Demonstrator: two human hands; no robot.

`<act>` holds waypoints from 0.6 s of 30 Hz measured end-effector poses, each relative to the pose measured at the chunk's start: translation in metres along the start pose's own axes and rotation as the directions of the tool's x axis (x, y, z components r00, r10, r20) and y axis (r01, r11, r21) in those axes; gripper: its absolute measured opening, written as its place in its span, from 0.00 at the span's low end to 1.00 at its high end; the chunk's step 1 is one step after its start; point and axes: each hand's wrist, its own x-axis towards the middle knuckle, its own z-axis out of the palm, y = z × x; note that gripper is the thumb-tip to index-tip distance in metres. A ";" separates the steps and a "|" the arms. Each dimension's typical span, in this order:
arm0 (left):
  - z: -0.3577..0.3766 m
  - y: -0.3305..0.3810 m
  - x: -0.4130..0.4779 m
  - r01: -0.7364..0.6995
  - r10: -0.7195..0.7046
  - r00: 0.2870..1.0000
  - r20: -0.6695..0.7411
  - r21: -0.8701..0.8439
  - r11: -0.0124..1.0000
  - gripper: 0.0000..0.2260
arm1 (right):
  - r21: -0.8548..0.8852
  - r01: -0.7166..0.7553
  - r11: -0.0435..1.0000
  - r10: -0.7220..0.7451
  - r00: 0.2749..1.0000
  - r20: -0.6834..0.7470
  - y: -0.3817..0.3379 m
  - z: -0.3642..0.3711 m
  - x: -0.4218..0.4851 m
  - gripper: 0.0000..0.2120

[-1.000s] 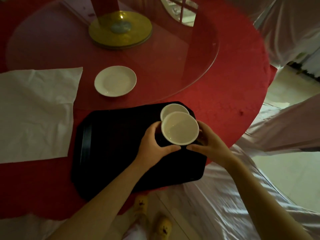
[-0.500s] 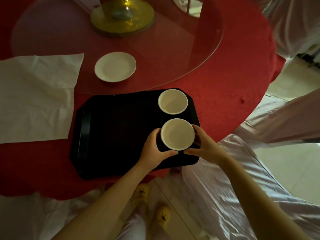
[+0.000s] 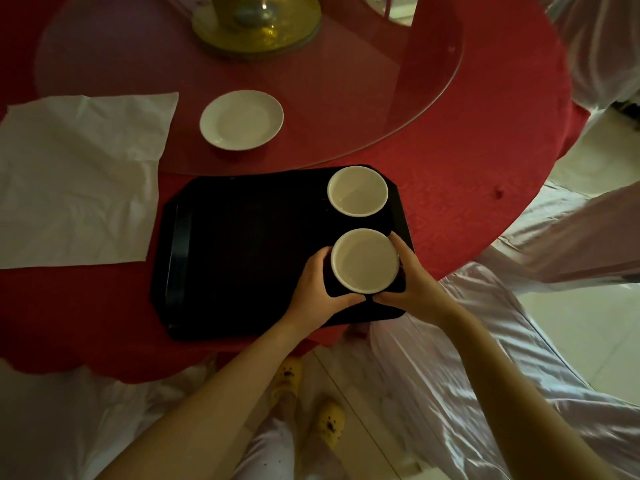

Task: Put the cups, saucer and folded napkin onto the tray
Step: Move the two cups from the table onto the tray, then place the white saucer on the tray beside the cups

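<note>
The near white cup (image 3: 364,260) is over the near right corner of the black tray (image 3: 242,254). I cannot tell if it touches the tray. The left hand (image 3: 317,289) and the right hand (image 3: 412,285) curl round its sides, each grip wrapped on the cup. The other cup (image 3: 357,191) stands on the tray just behind it. The saucer (image 3: 241,120) sits on the glass turntable (image 3: 346,98). The white napkin (image 3: 79,178) lies flat on the red table (image 3: 467,168), left of the tray.
</note>
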 end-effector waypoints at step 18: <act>-0.104 0.006 0.043 0.003 0.029 0.986 -0.163 0.191 0.981 0.17 | -0.076 0.091 0.993 -0.097 0.991 -0.088 -0.076 -0.015 0.063 0.35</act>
